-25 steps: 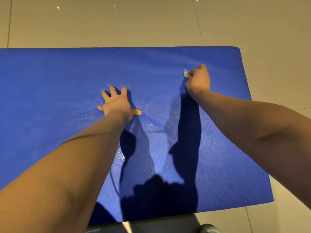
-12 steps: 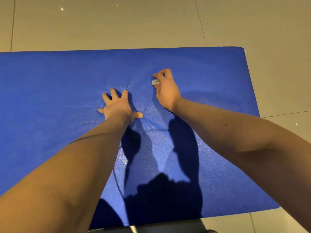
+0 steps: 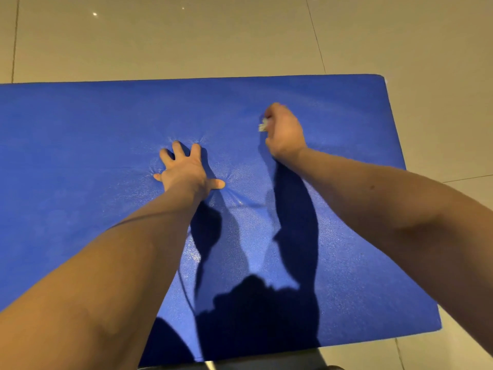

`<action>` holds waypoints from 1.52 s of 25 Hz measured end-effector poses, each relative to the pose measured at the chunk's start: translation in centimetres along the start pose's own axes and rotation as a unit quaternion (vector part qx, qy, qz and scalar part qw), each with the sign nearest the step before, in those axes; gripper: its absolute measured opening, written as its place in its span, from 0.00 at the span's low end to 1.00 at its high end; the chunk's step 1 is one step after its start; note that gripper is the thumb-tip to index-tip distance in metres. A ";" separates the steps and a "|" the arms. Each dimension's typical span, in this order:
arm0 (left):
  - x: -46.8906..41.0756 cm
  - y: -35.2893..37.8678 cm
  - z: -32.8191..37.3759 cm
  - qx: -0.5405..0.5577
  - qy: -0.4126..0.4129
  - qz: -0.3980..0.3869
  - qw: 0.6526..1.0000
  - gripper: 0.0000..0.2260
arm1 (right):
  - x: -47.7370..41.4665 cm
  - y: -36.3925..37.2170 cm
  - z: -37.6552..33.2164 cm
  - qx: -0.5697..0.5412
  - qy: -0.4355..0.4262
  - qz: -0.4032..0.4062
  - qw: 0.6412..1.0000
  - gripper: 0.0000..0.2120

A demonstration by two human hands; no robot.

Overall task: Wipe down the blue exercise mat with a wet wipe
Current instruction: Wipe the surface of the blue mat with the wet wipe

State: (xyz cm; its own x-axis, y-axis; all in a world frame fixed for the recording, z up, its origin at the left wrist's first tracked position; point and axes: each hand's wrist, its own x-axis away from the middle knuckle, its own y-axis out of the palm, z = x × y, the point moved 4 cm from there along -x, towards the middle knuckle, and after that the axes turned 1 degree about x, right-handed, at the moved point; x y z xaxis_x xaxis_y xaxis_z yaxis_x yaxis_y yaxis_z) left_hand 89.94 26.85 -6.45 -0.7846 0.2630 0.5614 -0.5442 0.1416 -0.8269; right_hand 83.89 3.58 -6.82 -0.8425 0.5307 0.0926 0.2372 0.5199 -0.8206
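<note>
- Blue mat (image 3: 80, 156): flat on beige tile floor (image 3: 213, 36); cut off at L edge of frame, both R corners in view.
- L forearm: in from bottom-left, stretched fwd over mat.
- L hand (image 3: 184, 169): palm-down on mat, approx mid-frame; fingers straight & spread, thumb out to R; nothing held, just pressing flat. Small creases & dimples in mat surface round fingertips and thumb.
- Dark shadow (image 3: 256, 316) of arms & head: on near-centre of mat, btwn the two forearms.
- Wet wipe (image 3: 262, 126): small white scrap, only a bit showing at L side of R hand; down at mat surface, on far-R part of mat.
- R hand (image 3: 285, 132): fingers curled tight round wipe, back of hand up, slightly blurred; on mat, well apart from L hand and farther from cam.
- R forearm: in from R edge of frame, angled across mat's R side.
- More floor R of mat & along near edge: grout lines, a few bright light glints up top.
</note>
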 end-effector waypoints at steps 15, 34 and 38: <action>0.1 -0.3 0.0 0.003 0.005 0.005 1.000 0.48 | -1.4 2.4 -4.2 -0.037 -0.021 -0.038 0.998 0.08; 0.4 -0.3 -0.1 -0.008 0.018 0.009 1.000 0.48 | -8.2 -0.5 -0.8 0.098 -0.008 0.022 0.995 0.10; 0.2 -0.1 -0.1 -0.006 0.020 0.008 1.000 0.48 | -9.9 -2.6 2.2 0.104 0.132 0.069 0.983 0.11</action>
State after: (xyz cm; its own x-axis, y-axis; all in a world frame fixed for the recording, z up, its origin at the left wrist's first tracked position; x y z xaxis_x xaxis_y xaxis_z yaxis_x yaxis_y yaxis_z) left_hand 89.83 27.01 -6.27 -0.7811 0.3029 0.5459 -0.5270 0.1489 -0.8367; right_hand 90.57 -4.49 -6.81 -0.6480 0.7561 0.0920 0.2140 0.2967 -0.9307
